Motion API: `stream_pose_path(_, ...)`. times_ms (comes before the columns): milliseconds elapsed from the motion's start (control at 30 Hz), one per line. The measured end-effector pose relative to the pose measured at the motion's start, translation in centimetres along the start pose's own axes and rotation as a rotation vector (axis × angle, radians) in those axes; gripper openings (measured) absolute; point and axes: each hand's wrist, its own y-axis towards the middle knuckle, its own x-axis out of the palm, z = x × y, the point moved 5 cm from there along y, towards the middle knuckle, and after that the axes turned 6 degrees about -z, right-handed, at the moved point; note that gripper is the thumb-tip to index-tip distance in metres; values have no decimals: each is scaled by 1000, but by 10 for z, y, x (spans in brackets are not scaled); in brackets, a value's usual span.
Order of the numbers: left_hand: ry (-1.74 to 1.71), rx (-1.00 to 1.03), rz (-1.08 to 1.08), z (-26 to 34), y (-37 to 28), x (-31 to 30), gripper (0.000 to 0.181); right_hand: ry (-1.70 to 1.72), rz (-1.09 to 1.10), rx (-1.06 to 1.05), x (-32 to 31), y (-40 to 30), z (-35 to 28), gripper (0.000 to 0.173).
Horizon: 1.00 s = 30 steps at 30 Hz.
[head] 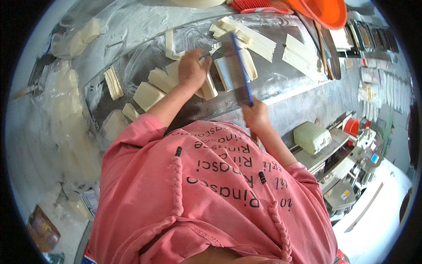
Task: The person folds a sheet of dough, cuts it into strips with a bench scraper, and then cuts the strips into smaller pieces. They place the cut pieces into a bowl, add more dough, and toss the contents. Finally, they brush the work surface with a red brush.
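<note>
My right hand (256, 116) grips a blue-edged hand tool (243, 74), probably a broad cutter. It points away from me, and its wide grey part is blurred. Left of it, my left hand (193, 71) is over folded pale dough sheets (208, 87), blurred, with thumb and fingers apart; whether it touches them I cannot tell. Between the hands stands a block with a light-blue face (225, 74), partly hidden by the tool. A folded dough stack (248, 62) stands just beyond the tool. Thick dough pieces (149, 95) lie by my left forearm.
Dough strips (257, 39) and a flat sheet (300, 56) lie on the floured dark board (273, 77). A layered piece (113, 84) is at left. An orange basin (324, 13), red brush (252, 5) and wooden stick (321, 49) are at the far side. Machinery (349, 178) stands right.
</note>
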Motion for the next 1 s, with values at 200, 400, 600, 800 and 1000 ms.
stream_pose_path(200,243,47,-273,46,5,38,80,-338,404,-159,-90,9,29,47)
stream_pose_path(400,415,54,-639,82,-19,57,108,-400,368,-126,-93,68,95,53)
stream_pose_path(600,15,-287,-403,38,32,37,71,-530,146,-484,-76,64,62,40)
stream_pose_path(800,549,119,-576,93,-3,49,108,273,-762,-43,-7,93,63,36)
stream_pose_path(1000,252,23,-697,79,17,61,103,570,-881,119,17,88,50,38)
